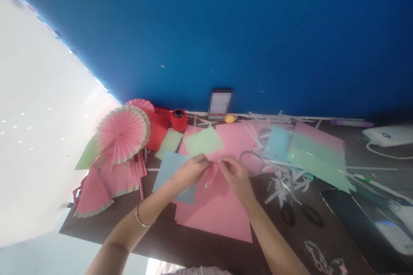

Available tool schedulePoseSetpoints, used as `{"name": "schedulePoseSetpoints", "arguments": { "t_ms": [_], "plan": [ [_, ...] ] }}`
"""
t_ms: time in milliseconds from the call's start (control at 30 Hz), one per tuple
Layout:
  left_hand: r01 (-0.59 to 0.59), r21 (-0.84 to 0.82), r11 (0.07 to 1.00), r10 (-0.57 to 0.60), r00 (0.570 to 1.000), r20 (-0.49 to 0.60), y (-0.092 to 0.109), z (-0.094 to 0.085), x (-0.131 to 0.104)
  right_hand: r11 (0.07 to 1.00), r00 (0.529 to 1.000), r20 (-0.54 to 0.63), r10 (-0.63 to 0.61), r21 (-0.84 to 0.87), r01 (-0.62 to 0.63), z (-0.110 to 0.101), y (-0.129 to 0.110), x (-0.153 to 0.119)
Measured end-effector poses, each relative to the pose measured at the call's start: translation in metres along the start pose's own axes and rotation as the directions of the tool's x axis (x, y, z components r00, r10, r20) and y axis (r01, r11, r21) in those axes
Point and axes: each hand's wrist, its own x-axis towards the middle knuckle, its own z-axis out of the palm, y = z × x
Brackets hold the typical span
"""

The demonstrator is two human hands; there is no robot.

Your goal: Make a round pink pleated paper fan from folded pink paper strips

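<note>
Both hands meet over a stack of pink paper sheets (213, 219) at the middle of the table. My left hand (197, 169), with a bangle on its wrist, pinches a small folded pink paper piece (211, 176) from the left. From the right, the fingertips of my right hand (235, 176) close on the same piece. Its pale-edged end hangs down between the hands, and its upper part is partly hidden by the fingers. A blue sheet (169, 172) lies under my left forearm, and a light green sheet (204, 141) is just beyond the hands.
Pleated pink paper fans (121, 133) stand at the left beside a red tape roll (179, 120). To the right are scissors (292, 200), white paper strips (274, 180), green sheets (318, 165) and a dark flat object (358, 223). A blue wall (245, 30) rises behind.
</note>
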Motion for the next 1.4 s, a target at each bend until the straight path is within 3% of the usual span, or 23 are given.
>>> {"name": "schedulePoseSetpoints", "arguments": {
  "t_ms": [167, 233, 333, 467, 567, 733, 833, 1000, 1233, 1400],
  "plan": [
    [-0.007, 0.071, 0.997, 0.003, 0.998, 0.060, 0.004, -0.005, 0.000, 0.948, 0.983, 0.037, 0.178, 0.262, -0.181, 0.002, 0.007, -0.002],
    [0.010, -0.042, 0.999, -0.009, 1.000, 0.025, 0.006, -0.006, 0.001, 0.890, 0.968, 0.101, 0.228, 0.381, -0.249, 0.001, 0.007, -0.002],
    [0.039, -0.347, 0.937, -0.054, 0.998, -0.034, 0.009, -0.005, 0.001, 0.802, 0.932, 0.210, 0.295, 0.476, -0.361, -0.001, 0.004, -0.003],
    [0.056, -0.693, 0.718, -0.186, 0.976, -0.113, 0.011, 0.003, -0.001, 0.746, 0.907, 0.270, 0.322, 0.518, -0.419, -0.004, 0.002, -0.004],
    [0.028, -0.861, 0.508, -0.236, 0.966, -0.107, 0.010, 0.014, -0.003, 0.744, 0.900, 0.301, 0.315, 0.511, -0.431, -0.004, 0.003, -0.008],
    [0.005, -0.991, 0.137, -0.302, 0.953, -0.037, 0.013, 0.029, -0.005, 0.749, 0.914, 0.283, 0.291, 0.527, -0.402, -0.001, 0.002, -0.010],
    [0.022, -1.000, 0.019, -0.335, 0.942, 0.015, 0.016, 0.030, -0.003, 0.756, 0.919, 0.257, 0.299, 0.524, -0.392, 0.001, -0.001, -0.011],
    [0.099, -0.995, -0.024, -0.349, 0.932, 0.101, 0.019, 0.022, -0.001, 0.789, 0.931, 0.212, 0.296, 0.495, -0.364, 0.002, -0.003, -0.013],
    [0.064, -0.998, -0.022, -0.226, 0.972, 0.067, 0.012, 0.018, -0.003, 0.808, 0.934, 0.259, 0.247, 0.477, -0.346, 0.000, -0.005, -0.013],
    [0.066, -0.995, -0.074, -0.257, 0.963, 0.083, 0.005, 0.024, -0.005, 0.795, 0.926, 0.227, 0.303, 0.476, -0.376, 0.000, 0.000, -0.011]
  ]
}}
